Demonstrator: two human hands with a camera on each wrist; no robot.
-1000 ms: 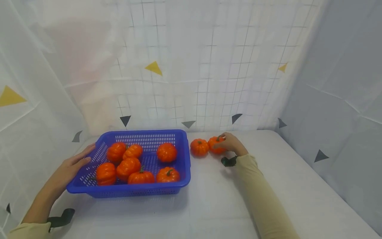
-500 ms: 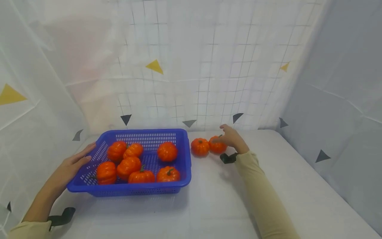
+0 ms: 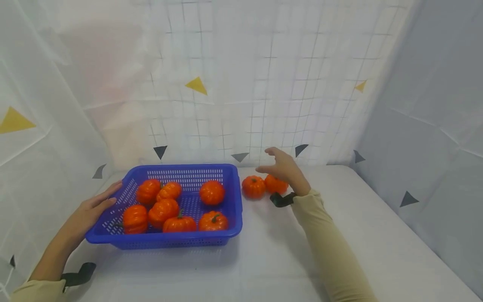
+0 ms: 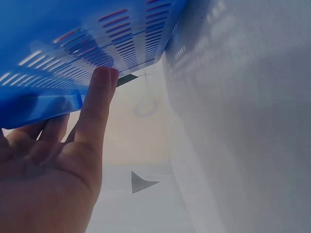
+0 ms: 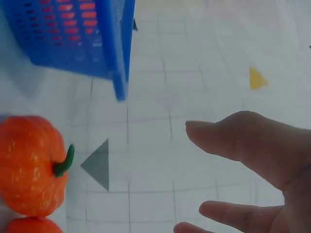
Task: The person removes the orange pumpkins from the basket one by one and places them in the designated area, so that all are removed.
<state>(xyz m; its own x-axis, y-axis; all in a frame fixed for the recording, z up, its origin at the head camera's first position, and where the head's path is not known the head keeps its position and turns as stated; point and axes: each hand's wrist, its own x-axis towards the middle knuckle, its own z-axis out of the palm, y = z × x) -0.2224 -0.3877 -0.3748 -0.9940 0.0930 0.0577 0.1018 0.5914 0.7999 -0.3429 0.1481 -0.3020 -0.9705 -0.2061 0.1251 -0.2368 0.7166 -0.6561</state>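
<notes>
My left hand (image 3: pixel 88 209) holds the left rim of a blue plastic basket (image 3: pixel 162 236). The thumb lies over the rim; in the left wrist view, fingertips (image 4: pixel 101 77) press on the slotted outer wall. Inside the basket lie several small orange pumpkins (image 3: pixel 163 212), some with green stems. Above the table my right hand (image 3: pixel 284 167) is raised, thumb and fingers spread apart, holding nothing. Below and behind it, two more pumpkins sit side by side: the left pumpkin (image 3: pixel 253 187) shows whole, while the hand partly covers the right pumpkin (image 3: pixel 275 184).
A white table (image 3: pixel 264 251) carries the basket. White sheeting with grid lines (image 3: pixel 234 84) hangs behind it, and a grey sheet (image 3: pixel 434 105) borders the right side. Dark bands circle both wrists, such as the right wristband (image 3: pixel 282 199).
My right hand has left the right-hand pumpkin, opening its fingers, and has risen and shifted left above the pair. The left hand and basket have stayed in place.
</notes>
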